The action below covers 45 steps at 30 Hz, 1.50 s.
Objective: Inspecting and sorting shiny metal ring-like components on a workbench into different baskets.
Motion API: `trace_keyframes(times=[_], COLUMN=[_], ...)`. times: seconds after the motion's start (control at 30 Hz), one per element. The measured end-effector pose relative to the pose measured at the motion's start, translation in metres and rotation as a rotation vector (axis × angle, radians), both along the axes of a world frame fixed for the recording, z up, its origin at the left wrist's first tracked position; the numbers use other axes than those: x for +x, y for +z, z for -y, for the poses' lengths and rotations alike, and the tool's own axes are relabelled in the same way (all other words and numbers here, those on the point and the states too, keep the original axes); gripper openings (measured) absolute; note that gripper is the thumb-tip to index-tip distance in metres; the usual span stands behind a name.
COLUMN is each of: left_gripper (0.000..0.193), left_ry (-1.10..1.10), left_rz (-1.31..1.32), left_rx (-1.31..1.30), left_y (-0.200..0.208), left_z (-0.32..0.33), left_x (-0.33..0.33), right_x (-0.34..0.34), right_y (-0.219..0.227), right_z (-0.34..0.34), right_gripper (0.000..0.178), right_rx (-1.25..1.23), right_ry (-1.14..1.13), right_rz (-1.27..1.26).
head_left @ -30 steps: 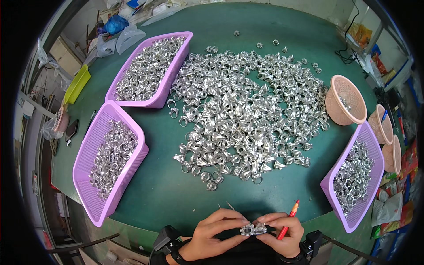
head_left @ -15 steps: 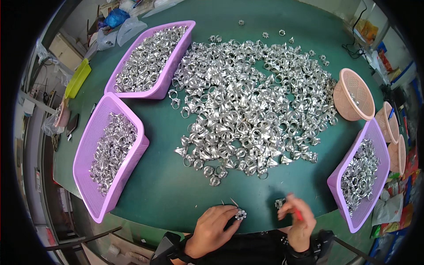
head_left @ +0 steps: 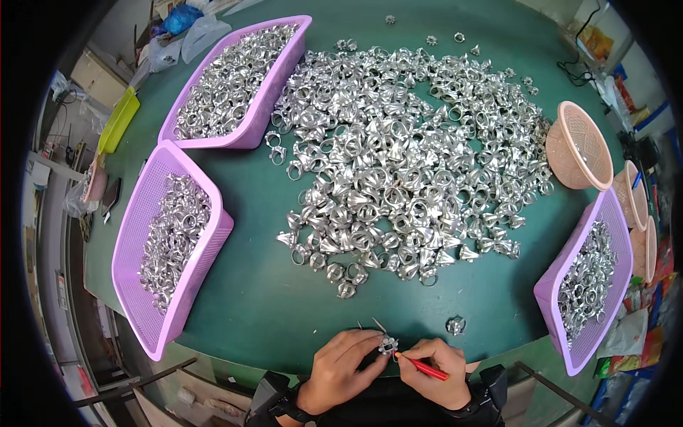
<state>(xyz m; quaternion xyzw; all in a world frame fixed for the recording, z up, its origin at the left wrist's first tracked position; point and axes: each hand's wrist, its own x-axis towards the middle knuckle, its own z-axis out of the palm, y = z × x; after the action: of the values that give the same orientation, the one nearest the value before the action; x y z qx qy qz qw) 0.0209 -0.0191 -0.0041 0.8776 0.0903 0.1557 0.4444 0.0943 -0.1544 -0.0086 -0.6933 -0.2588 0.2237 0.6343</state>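
Here, at the 6 o'clock edge of the round green table (head_left: 235,313), the left hand (head_left: 340,370) has its fingertips pinched shut on a small silver metal fitting (head_left: 387,347), held just above the tabletop. The right hand (head_left: 435,370) is curled closed around a red pencil-like tool (head_left: 425,367), whose tip touches the fitting's 3 o'clock side. One loose fitting (head_left: 455,326) lies alone at about 2 o'clock from the hands, near them but not touching.

The step in hand looks like working on or marking a single piece with the tool while the other hand steadies it. The next move would seem to call for a steady pinch and fine control of the tool tip, since the piece is small and shiny.

Up at 12 o'clock spreads the large heap of silver fittings (head_left: 398,149), well apart from the hands. A purple mesh basket (head_left: 135,285) of fittings sits at 9 o'clock, a second purple basket (head_left: 284,78) at 11 o'clock, and a third purple basket (head_left: 551,313) at 3 o'clock. A pink round basket (head_left: 578,146) tilts on its side at 2 o'clock, just beside the heap, with more pink baskets (head_left: 635,206) stacked beyond it.
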Motion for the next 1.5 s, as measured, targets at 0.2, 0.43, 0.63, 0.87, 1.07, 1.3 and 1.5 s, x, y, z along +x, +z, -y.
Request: trace_keyframes(times=[0.2, 0.43, 0.63, 0.87, 1.07, 1.3, 1.5], left_gripper=[0.026, 0.026, 0.026, 0.026, 0.028, 0.039, 0.028], left_ry=[-0.006, -0.011, -0.005, -0.052, -0.044, -0.249, -0.423], left_rz=[-0.002, -0.004, 0.001, 0.068, 0.273, 0.174, -0.029], left_rx=[-0.008, 0.005, 0.026, -0.011, 0.059, 0.108, 0.21], left_y=[-0.002, -0.002, -0.002, -0.004, 0.031, 0.058, 0.036], left_z=[-0.001, 0.0, -0.001, 0.006, 0.019, 0.003, 0.011], left_x=[0.001, -0.002, -0.001, 0.008, 0.016, 0.03, 0.045], right_x=[0.0, -0.004, 0.0, 0.0, 0.008, 0.049, 0.046], right_y=[-0.003, -0.006, -0.007, 0.001, 0.028, 0.082, 0.073], right_z=[-0.001, -0.002, -0.004, 0.007, 0.015, 0.111, 0.129], right_gripper=[0.017, 0.017, 0.016, 0.022, 0.029, 0.04, 0.027], right_rx=[0.026, 0.058, -0.005, -0.063, 0.161, -0.226, 0.136], right_ry=[-0.013, -0.099, -0.136, -0.172, -0.011, -0.867, -0.793], right_rz=[0.052, -0.066, -0.134, -0.214, -0.277, 0.624, 0.572])
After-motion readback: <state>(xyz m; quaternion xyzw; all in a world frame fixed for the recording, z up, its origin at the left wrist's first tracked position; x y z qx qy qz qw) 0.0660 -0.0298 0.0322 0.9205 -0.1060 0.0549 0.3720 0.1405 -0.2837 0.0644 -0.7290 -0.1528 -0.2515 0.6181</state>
